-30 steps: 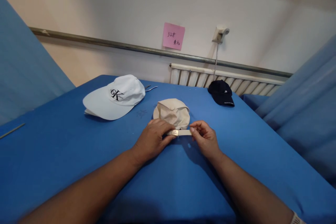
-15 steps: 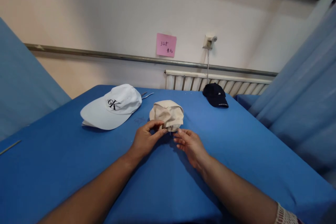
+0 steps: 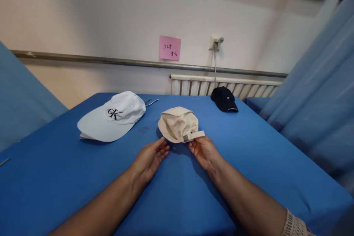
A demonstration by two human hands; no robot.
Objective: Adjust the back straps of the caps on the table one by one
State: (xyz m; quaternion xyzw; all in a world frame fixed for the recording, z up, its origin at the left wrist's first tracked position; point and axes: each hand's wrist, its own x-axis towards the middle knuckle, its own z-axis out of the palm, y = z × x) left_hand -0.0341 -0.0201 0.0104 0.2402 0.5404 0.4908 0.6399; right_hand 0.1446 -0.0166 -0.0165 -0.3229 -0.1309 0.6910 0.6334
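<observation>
A beige cap [image 3: 177, 120] stands in the middle of the blue-covered table, its back side with the adjusting strap [image 3: 197, 135] facing me. The strap's loose end sticks out to the right. My right hand [image 3: 205, 152] grips the cap's lower right edge by the strap; some of its fingertips are hidden beneath the fabric. My left hand [image 3: 151, 158] is at the cap's lower left edge, fingers stretched out and holding nothing. Whether its fingertips touch the rim I cannot tell.
Left of the beige cap lies a stack of white caps [image 3: 121, 112] with black lettering. A black cap [image 3: 224, 99] sits at the far right. Blue curtains [image 3: 312, 99] flank the table [image 3: 177, 199], and a radiator [image 3: 190, 86] is behind it. A thin stick [image 3: 4, 162] lies at far left.
My left hand has let go of the cap's edge and moved down and left, its fingers opening. The cap has been turned and its strap end now extends right, with my right hand on it.
</observation>
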